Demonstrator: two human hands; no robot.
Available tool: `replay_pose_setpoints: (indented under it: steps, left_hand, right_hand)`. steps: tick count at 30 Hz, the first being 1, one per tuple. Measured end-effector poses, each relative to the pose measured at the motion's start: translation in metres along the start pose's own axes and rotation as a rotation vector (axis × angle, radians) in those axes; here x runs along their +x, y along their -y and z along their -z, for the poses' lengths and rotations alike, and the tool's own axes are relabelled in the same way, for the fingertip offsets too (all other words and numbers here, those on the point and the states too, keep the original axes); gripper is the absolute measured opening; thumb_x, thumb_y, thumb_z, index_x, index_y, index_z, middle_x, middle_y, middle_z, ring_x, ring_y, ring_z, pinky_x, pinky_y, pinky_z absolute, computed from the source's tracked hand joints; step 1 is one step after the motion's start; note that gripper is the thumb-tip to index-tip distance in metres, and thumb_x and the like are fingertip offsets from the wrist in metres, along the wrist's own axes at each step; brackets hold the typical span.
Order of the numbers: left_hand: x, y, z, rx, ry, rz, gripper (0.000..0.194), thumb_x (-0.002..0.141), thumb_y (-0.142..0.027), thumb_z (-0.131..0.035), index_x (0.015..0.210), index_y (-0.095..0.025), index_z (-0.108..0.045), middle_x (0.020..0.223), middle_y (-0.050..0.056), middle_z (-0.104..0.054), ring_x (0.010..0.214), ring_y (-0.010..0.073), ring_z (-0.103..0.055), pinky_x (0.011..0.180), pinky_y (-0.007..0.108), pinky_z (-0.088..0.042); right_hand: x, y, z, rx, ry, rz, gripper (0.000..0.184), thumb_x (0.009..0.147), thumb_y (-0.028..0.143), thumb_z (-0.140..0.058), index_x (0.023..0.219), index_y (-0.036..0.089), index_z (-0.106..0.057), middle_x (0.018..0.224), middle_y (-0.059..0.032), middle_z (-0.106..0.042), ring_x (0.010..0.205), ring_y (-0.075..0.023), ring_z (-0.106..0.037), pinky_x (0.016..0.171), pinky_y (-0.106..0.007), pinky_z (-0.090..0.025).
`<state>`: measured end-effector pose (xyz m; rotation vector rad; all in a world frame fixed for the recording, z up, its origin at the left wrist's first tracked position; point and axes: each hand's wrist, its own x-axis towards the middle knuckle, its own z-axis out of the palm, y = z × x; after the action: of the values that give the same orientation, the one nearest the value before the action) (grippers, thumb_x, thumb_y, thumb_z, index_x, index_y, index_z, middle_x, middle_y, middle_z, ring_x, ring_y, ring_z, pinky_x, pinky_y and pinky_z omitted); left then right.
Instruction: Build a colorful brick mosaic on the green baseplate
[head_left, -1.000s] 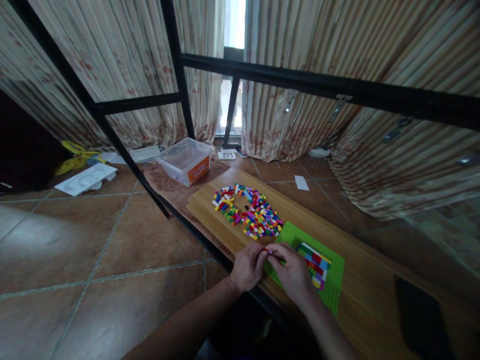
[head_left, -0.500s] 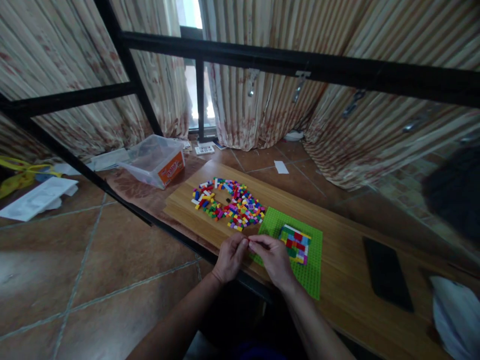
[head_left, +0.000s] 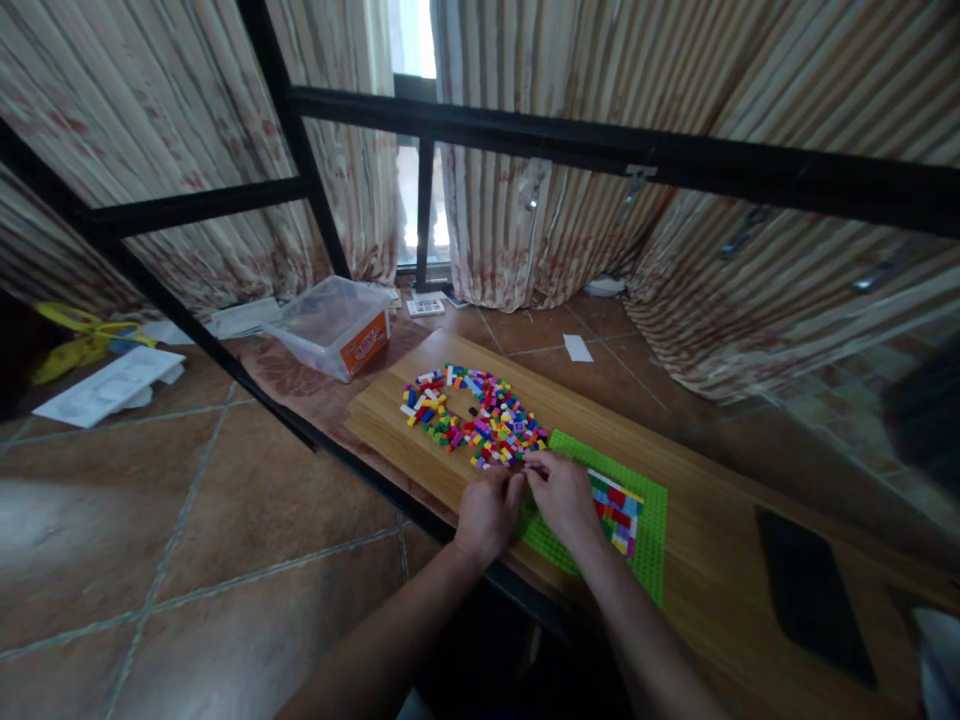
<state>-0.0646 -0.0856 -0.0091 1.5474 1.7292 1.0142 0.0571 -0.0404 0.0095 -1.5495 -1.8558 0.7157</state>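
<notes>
Both my hands are close together at the near edge of a heap of small coloured toy bricks [head_left: 499, 425]. My left hand [head_left: 486, 512] is closed with its thumb raised; whatever its fingers hold is hidden. My right hand [head_left: 564, 498] is over the left part of a green studded baseplate [head_left: 654, 535], its thumb and fingertips drawn together beside the left thumb. Anything between them is too small to make out. On the baseplate sits a flat multicoloured block of joined bricks [head_left: 616, 508], partly covered by my right hand and wrist.
The wooden table [head_left: 697, 500] carries a dark flat slab [head_left: 814, 590] at the right. Beyond its left end stands a clear plastic bin [head_left: 330, 325] with an orange label. A black metal frame [head_left: 480, 120] crosses the view. White paper [head_left: 577, 348] lies on the tiled floor.
My hands have moved slightly forward, towards the brick heap, and the fingertips that met in a pinch are now a little apart. The whole view has shifted slightly.
</notes>
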Motion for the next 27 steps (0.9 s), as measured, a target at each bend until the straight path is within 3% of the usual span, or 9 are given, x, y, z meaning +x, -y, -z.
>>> replay_pose_setpoints:
  steps: [4,8,11,14,21,27]
  left_hand:
    - [0.007,0.001,-0.008,0.077,-0.064,0.011,0.027,0.093,-0.030,-0.049,0.069,-0.018,-0.054,0.068,0.003,-0.059,0.061,0.0137,-0.053,0.059,0.024,-0.034]
    - [0.007,0.005,-0.010,0.068,-0.089,0.002,0.024,0.091,-0.029,-0.052,0.070,-0.019,-0.054,0.069,0.003,-0.061,0.062,0.0145,-0.055,0.059,0.025,-0.037]
    - [0.005,0.007,-0.007,0.051,-0.077,-0.041,0.021,0.090,-0.028,-0.054,0.070,-0.019,-0.053,0.071,0.003,-0.062,0.066,0.0153,-0.057,0.061,0.025,-0.040]
    - [0.002,0.008,-0.005,0.038,-0.055,-0.085,0.018,0.090,-0.024,-0.052,0.072,-0.020,-0.052,0.075,0.003,-0.063,0.070,0.0158,-0.059,0.064,0.026,-0.043]
    - [-0.001,0.011,-0.005,0.010,-0.044,-0.117,0.017,0.091,-0.022,-0.048,0.074,-0.021,-0.050,0.079,0.004,-0.062,0.072,0.0159,-0.060,0.064,0.026,-0.045]
    - [-0.002,0.013,-0.005,0.022,-0.048,-0.140,0.015,0.090,-0.022,-0.049,0.075,-0.021,-0.050,0.080,0.004,-0.061,0.072,0.0162,-0.060,0.063,0.026,-0.045]
  right_hand:
    - [0.026,0.008,-0.004,-0.165,0.011,0.066,0.023,0.083,0.021,-0.056,0.100,0.020,-0.071,0.098,-0.0098,-0.069,0.090,-0.0234,-0.063,0.086,-0.037,-0.046]
    - [0.069,0.022,-0.018,-0.244,0.034,0.154,0.029,0.087,0.026,-0.054,0.113,0.020,-0.066,0.109,-0.0108,-0.066,0.099,-0.0237,-0.060,0.092,-0.037,-0.043]
    - [0.102,0.028,-0.035,-0.260,0.081,0.245,0.043,0.078,0.027,-0.066,0.120,0.020,-0.062,0.118,-0.0095,-0.062,0.114,-0.0242,-0.054,0.101,-0.038,-0.039]
    - [0.122,0.029,-0.049,-0.259,0.138,0.307,0.050,0.070,0.021,-0.073,0.119,0.020,-0.063,0.121,-0.0084,-0.062,0.116,-0.0240,-0.052,0.104,-0.039,-0.037]
    - [0.127,0.024,-0.055,-0.184,0.140,0.288,0.037,0.074,0.014,-0.065,0.111,0.017,-0.067,0.114,-0.0113,-0.066,0.113,-0.0256,-0.054,0.103,-0.043,-0.038]
    - [0.104,0.037,-0.042,0.053,0.071,0.204,0.039,0.081,0.031,-0.063,0.118,0.019,-0.063,0.118,-0.0101,-0.067,0.108,-0.0230,-0.062,0.098,-0.042,-0.047]
